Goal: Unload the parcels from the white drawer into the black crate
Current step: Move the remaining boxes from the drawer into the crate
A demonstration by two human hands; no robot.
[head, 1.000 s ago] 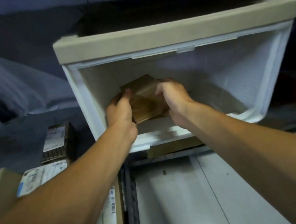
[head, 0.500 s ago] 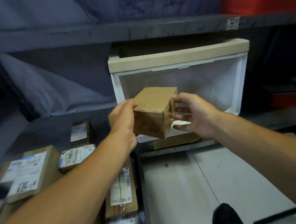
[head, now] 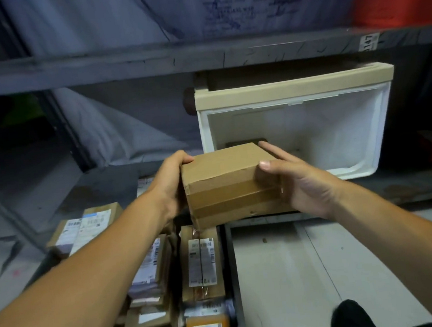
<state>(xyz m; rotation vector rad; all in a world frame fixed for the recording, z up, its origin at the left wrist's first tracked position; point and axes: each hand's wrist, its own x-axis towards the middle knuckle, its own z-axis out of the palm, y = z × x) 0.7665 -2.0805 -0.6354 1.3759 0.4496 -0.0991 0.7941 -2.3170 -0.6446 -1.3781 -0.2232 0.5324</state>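
I hold a brown cardboard parcel between both hands in mid-air, outside the white drawer and above the far end of the black crate. My left hand grips its left side, my right hand its right side with the fingers spread along it. The drawer stands pulled out on the lower shelf, tilted toward me; a dark flat item shows at its bottom, partly hidden by the parcel. The crate at lower left holds several labelled parcels.
A dark shelf board runs across above the drawer. Grey fabric hangs at the left. A red bin sits on the upper shelf at right. Pale floor lies right of the crate, with my shoe on it.
Both hands lifted the parcel out of the drawer and drew it back toward me and down, over the crate. The parcel has turned so a long side faces me.
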